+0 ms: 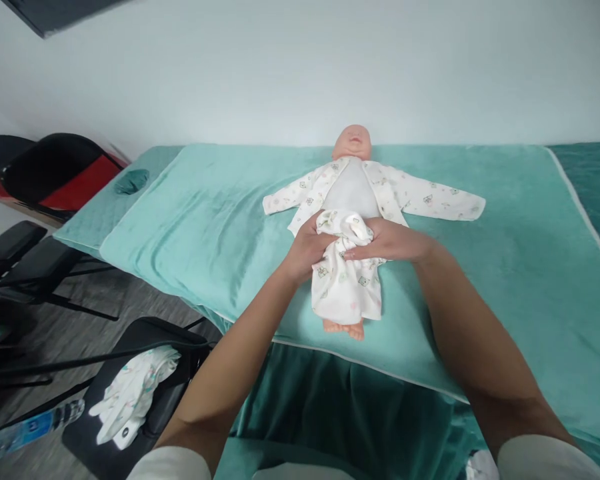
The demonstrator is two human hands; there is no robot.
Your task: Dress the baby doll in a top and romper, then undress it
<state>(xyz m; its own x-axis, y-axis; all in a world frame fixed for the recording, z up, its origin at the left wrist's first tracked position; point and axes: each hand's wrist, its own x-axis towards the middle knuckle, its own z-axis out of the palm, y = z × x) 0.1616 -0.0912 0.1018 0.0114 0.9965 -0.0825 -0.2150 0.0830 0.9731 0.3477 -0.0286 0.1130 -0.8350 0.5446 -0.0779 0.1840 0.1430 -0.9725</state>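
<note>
A pale wall (300, 73) rises beyond the doll's head, and a bed (205, 213) with a smooth green cover spreads to both sides of the doll. Far left of the doll, as the wearer sees it, the bed has a round hole (131, 181). Past that end, farther left of the doll, is a black-and-red chair (75, 177); a black chair (87, 427) stands nearer the wearer, left of the doll and lower than it.

The doll (351, 190) itself lies on its back on the bed, head toward the wall and feet (344, 329) toward the wearer. A printed white jacket (387, 183) lies open around the doll's chest, its sleeves stretched out to either side. A matching lower garment (347, 290) covers the doll's legs, its upper part bunched over the doll's lower body, with the feet showing below the hem.

The left hand (307, 250) and right hand (397, 240) flank the doll's lower body. Both grip the bunched cloth, thumbs on top; the other fingers are partly hidden by the folds.

Lower left of the doll, a crumpled printed cloth (140, 383) rests on the black chair, and a clear bottle (35, 427) is just beside that chair.
</note>
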